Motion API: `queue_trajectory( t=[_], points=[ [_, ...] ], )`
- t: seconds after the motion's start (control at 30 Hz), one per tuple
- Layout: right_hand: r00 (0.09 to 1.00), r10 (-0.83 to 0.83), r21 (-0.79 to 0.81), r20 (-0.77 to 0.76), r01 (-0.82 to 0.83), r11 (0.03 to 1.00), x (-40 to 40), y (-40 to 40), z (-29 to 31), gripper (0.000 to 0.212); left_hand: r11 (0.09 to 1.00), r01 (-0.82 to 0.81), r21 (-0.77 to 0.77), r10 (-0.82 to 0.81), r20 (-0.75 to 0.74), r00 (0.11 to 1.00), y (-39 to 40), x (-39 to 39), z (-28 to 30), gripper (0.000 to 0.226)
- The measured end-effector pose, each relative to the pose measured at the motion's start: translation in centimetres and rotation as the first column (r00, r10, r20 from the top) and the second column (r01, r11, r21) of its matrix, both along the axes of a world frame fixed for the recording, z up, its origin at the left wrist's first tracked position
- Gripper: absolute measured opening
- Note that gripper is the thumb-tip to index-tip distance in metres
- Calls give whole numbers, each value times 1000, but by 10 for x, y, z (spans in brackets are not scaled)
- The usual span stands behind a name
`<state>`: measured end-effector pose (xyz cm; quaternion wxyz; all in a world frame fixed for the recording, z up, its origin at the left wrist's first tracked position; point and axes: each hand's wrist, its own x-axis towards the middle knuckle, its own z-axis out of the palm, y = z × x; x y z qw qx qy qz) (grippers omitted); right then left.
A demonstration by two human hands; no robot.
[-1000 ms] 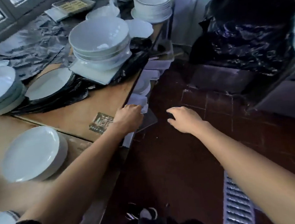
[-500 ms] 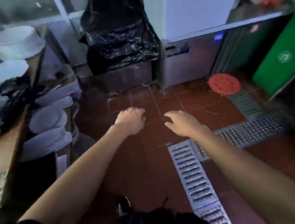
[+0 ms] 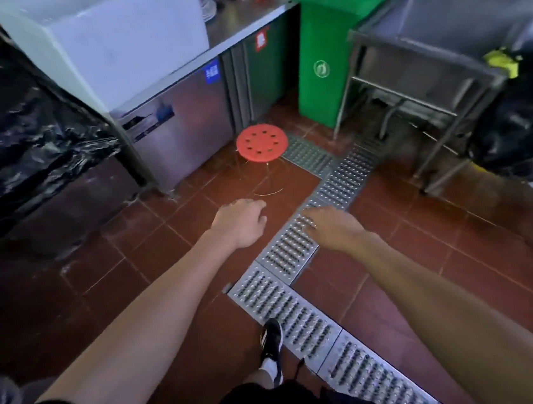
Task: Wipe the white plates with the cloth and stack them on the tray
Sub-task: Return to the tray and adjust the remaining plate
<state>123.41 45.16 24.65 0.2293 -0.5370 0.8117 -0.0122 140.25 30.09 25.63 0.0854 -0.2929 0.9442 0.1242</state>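
Note:
No plates, cloth or tray are in view at this moment. Both my arms reach forward over a red tiled floor. My left hand (image 3: 241,223) hangs in the air with loosely curled fingers and holds nothing. My right hand (image 3: 334,227) hovers palm down over a metal drain grate (image 3: 284,256), fingers relaxed, also holding nothing.
A red round stool (image 3: 261,142) stands ahead by a steel cabinet (image 3: 180,128) with a white box (image 3: 127,38) on top. A green bin (image 3: 333,41) and a steel sink frame (image 3: 416,68) stand to the right. Black plastic bags (image 3: 17,124) fill the left. My shoe (image 3: 271,344) is below.
The view has swung right, away from the wooden table with white plates and bowls, which has left the frame. Both empty hands stayed stretched out in front.

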Motion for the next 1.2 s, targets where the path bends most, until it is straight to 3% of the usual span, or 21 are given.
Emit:
queue_trajectory(
  t=[0.23,0.5,0.63,0.9,1.07,1.2],
  points=[
    [968,-249,4,-42,249,968,-92,-2,-5,38,972,234,14,-234,21,972,-41,-126,-12,34],
    [821,-570,-82,29,571,817,-168,44,-4,21,883,470,-1,-470,46,882,-31,-271,-10,31],
    [745,-666,-45,41,667,744,-220,79,-7,35,827,562,-2,-562,9,827,-4,-347,-21,39],
    [658,-750,-96,62,752,652,-348,150,-18,37,775,632,-2,-631,63,774,58,-505,-32,47],
    [655,-755,-97,43,754,649,-430,176,-16,28,770,638,-3,-636,64,769,88,-584,-30,45],
    [655,-754,-69,46,755,652,-488,182,-9,34,770,638,-9,-637,58,769,93,-640,-24,44]
  ],
)
